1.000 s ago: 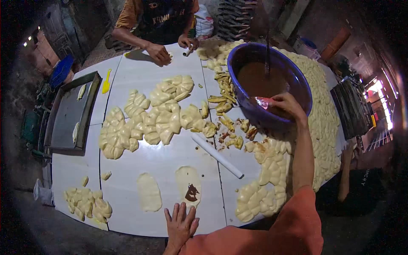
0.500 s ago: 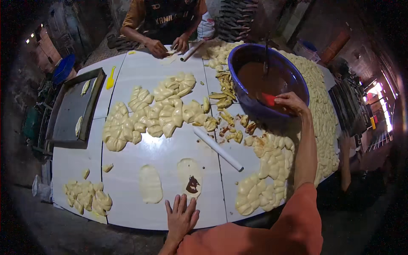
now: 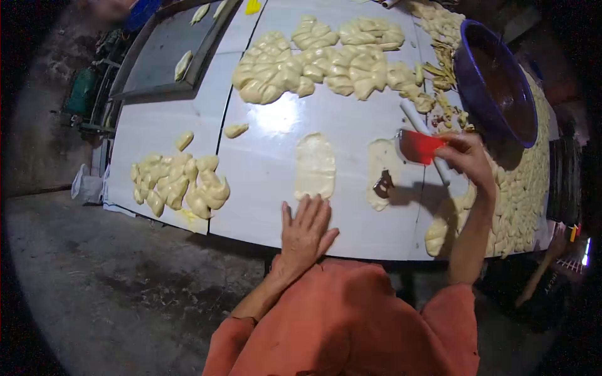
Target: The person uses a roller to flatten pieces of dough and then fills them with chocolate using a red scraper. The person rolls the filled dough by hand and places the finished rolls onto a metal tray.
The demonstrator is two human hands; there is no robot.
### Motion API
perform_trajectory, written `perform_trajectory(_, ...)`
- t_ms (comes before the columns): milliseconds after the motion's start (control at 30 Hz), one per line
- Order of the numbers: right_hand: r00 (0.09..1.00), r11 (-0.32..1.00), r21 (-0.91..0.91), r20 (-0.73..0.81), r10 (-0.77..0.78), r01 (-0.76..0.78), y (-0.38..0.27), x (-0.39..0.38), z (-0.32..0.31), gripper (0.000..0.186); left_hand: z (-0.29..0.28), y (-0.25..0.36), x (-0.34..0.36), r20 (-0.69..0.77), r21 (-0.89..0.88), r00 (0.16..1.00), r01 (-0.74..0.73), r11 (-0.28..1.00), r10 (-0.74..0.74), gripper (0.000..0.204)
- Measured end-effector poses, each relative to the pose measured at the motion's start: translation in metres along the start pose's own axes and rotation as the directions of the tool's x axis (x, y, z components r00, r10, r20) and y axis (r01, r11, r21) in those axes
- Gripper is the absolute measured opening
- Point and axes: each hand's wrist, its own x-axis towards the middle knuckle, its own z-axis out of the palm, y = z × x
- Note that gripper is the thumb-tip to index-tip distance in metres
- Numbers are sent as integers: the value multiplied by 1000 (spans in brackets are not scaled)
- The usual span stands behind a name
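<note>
My right hand point(image 3: 465, 156) grips a red dough scraper point(image 3: 421, 147), its far edge coated in brown filling. It hovers over a flattened piece of dough point(image 3: 380, 155) that carries a dark brown smear point(image 3: 383, 184). Fingers spread, my left hand point(image 3: 307, 233) lies flat at the near end of a second flattened dough piece point(image 3: 315, 166), which is plain. A white rolling pin point(image 3: 414, 118) lies partly behind my right hand and the scraper. To the right, a blue tub point(image 3: 467, 81) holds brown filling point(image 3: 501, 78).
Plump dough pieces point(image 3: 269, 72) cluster at the far middle, with a smaller pile point(image 3: 166, 182) at left. Many more point(image 3: 520, 188) cover the right side. A metal tray point(image 3: 157, 53) with a few shaped pieces stands far left. Yellowish-brown scraps point(image 3: 442, 78) lie beside the tub.
My right hand has brought the red scraper out of the tub and over the smeared dough, now with brown filling on its edge. My left hand stays by the plain piece. The view has shifted.
</note>
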Motion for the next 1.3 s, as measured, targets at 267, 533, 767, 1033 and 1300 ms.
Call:
perform_trajectory(267, 947, 782, -556, 32, -318, 281, -55, -9, 180, 26, -1, -49, -15, 40, 89, 998, -47, 995, 44, 76)
perform_trajectory(533, 876, 572, -796, -116, -468, 200, -41, -30, 204, 24, -8, -60, -14, 55, 21, 994, -92, 996, 91, 71)
perform_trajectory(767, 813, 703, -685, -290, -504, 191, -42, -25, 226, 20, -10, -67, -13, 75, 10, 988, -133, 991, 132, 74)
perform_trajectory(1033, 882, 804, -593, -363, -301, 30, -39, -40, 235, 21, -19, -66, -10, 106, -17, 983, -148, 989, 149, 72)
perform_trajectory(1300, 925, 945, -226, -351, 147, -236, -33, -46, 237, 35, -23, -64, -7, 142, -19, 980, -139, 990, 140, 70)
